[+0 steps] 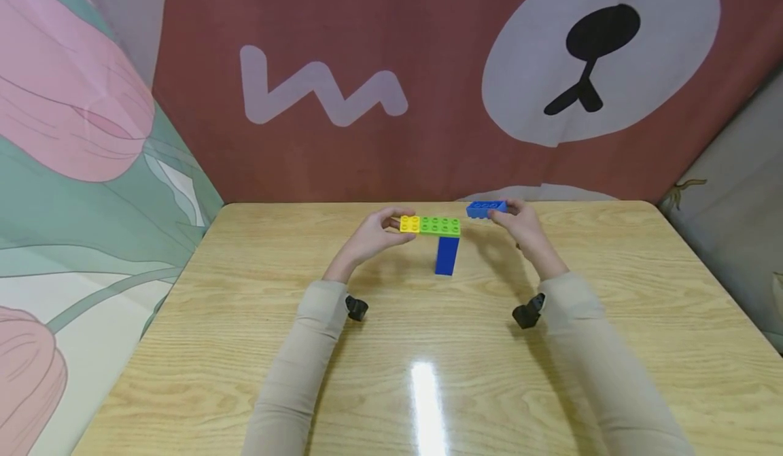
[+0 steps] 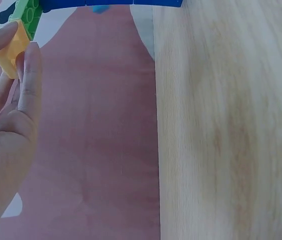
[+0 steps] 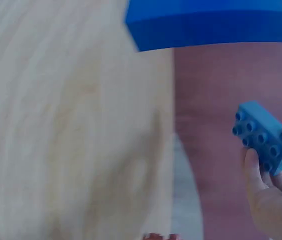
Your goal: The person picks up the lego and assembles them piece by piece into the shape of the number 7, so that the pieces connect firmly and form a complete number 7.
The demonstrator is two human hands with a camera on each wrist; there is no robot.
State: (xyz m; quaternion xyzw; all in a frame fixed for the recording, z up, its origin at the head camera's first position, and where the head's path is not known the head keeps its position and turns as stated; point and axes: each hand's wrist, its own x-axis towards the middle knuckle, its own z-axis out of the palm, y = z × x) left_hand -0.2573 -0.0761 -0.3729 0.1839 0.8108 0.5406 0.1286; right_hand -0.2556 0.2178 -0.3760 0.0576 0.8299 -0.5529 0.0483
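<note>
A dark blue column of stacked bricks (image 1: 447,256) stands upright on the table. Across its top lies a green brick (image 1: 440,225), reaching out to the left. A yellow brick (image 1: 410,224) adjoins the green one's left end. My left hand (image 1: 374,233) pinches that yellow brick between thumb and fingers, as the left wrist view also shows with the yellow brick (image 2: 15,50). To the right of the column, my right hand (image 1: 523,228) grips a lighter blue brick (image 1: 486,209) by its right end, held apart from the structure. In the right wrist view this blue brick (image 3: 263,135) shows its studs.
The wooden table (image 1: 391,347) ends at the back against a brown curtain (image 1: 342,164) with a cartoon bear print. Part of a small red studded piece (image 3: 160,236) peeks in at the bottom of the right wrist view. Black wrist cameras hang under both sleeves.
</note>
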